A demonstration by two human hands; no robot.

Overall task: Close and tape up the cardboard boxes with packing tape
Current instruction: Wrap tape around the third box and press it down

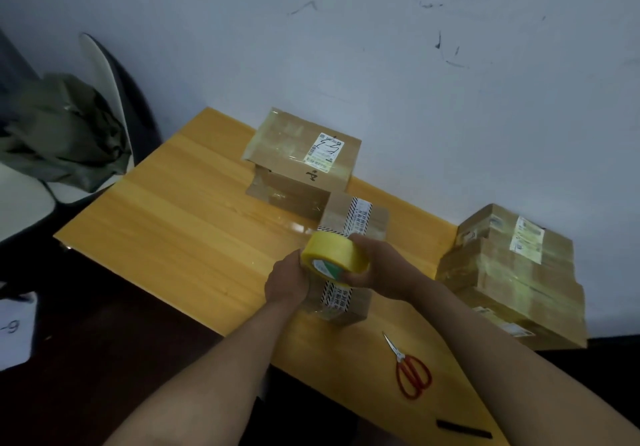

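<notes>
Both hands hold the tape roll point(334, 259) over the small box point(349, 258) near the middle of the table point(180, 223). The right hand point(379, 270) curls its fingers over the roll's far side with the thumb at its near face; the left hand point(287, 281) grips the roll's left edge, fingers wrapped out of sight. The box lies under the roll, its printed black-and-white strip running along the top and showing on both sides of the hands.

Just behind it, touching or nearly so, stands a taped stack point(301, 161) of two boxes with a label on top. To the right, a bigger stack point(512, 275) sits on the table's right end, near the right forearm and well apart from the small box. Scissors point(410, 367) with red handles lie closed on the near right part, beside the right forearm. A dark flat strip point(464, 429) lies at the near edge.

The left half of the table is bare wood up to its left and near edges. The back edge meets the wall point(381, 47). Beyond the left edge stands a chair point(104, 92) with a green cloth point(65, 133) heaped on it.
</notes>
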